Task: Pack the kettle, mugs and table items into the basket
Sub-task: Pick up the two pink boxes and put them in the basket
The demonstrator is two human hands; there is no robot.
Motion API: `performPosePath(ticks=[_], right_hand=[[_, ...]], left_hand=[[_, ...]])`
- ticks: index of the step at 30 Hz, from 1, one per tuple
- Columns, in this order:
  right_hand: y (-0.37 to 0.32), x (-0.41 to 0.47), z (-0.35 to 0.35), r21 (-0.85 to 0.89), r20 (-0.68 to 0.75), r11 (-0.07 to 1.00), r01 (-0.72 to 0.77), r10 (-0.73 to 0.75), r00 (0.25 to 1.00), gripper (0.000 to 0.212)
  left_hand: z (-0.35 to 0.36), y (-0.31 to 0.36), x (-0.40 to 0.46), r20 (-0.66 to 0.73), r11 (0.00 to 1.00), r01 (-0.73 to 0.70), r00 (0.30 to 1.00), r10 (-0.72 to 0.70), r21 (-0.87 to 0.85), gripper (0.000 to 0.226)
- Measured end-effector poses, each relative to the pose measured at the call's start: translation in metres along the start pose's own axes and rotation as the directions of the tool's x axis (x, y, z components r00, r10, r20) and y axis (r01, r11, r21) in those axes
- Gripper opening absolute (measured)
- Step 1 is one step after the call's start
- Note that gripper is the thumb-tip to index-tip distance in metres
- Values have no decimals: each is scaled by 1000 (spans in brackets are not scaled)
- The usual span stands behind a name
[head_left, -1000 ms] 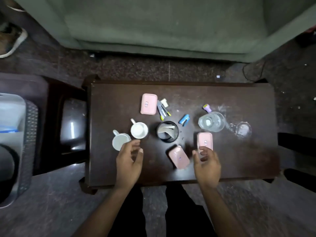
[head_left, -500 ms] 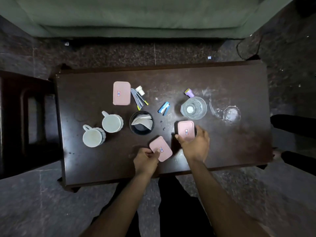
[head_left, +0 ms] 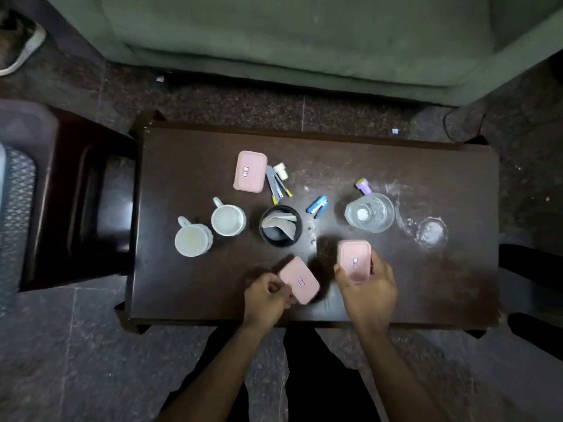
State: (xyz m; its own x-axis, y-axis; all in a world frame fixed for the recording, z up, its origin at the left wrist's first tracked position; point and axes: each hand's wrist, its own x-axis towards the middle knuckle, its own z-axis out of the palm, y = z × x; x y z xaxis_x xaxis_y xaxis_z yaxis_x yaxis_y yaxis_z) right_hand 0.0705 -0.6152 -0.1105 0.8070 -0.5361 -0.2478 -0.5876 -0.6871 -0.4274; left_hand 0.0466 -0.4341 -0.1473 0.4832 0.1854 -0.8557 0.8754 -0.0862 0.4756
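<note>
On the dark wooden table (head_left: 426,166), my left hand (head_left: 265,296) pinches the near corner of a pink lidded box (head_left: 300,280). My right hand (head_left: 367,292) grips a second pink box (head_left: 354,259) from its near side. A third pink box (head_left: 250,171) lies farther back. Two white mugs (head_left: 193,238) (head_left: 228,220) stand at the left, beside a black bowl (head_left: 280,226) holding pale scoops. A glass container (head_left: 370,212) and a glass lid (head_left: 431,233) sit at the right. The grey basket (head_left: 15,208) shows at the far left edge.
A grey stapler and a small white cap (head_left: 275,181), a blue stapler (head_left: 317,205) and a purple cap (head_left: 363,186) lie mid-table. A dark chair (head_left: 82,202) stands left of the table, a green sofa (head_left: 304,41) behind it. My legs are at the near edge.
Both hands moved from hovering over the table to the two near pink boxes and took hold of them. The camera view shifted, bringing the basket's edge back into sight.
</note>
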Motion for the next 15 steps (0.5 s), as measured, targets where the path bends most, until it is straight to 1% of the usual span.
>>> performPosePath(ticks=[2,5,7,9,11,13,15], right_hand=[[-9,-11,-10,-13,-4,999,49,-49,999,69],[-30,-23,-24,-15,11,986,163,-163,987,68],[-57,-33,-26,5,14,967,254,-254,967,76],[-85,-38,-25,31,48,938,346,-347,937,83],[-126,-46,-16,78,136,876,476,-483,865,80],[-171,-53,-6,130,239,815,564,-578,780,73],[-217,-63,8,177,333,746,642,-659,674,71]], left_hand=[[-12,-5,-11,-1,1000,-12,1000,12,0,8],[-34,-13,-30,-21,999,3,1000,-4,-52,19],[-55,-20,-38,-49,994,2,999,-7,-109,13],[-70,-30,-40,-81,990,-13,997,1,-144,6],[-94,-34,-43,-121,978,-6,992,-20,-208,4],[-117,-33,-47,-172,960,-24,985,-25,-277,4],[-143,-25,-54,-231,929,-68,973,-19,-363,6]])
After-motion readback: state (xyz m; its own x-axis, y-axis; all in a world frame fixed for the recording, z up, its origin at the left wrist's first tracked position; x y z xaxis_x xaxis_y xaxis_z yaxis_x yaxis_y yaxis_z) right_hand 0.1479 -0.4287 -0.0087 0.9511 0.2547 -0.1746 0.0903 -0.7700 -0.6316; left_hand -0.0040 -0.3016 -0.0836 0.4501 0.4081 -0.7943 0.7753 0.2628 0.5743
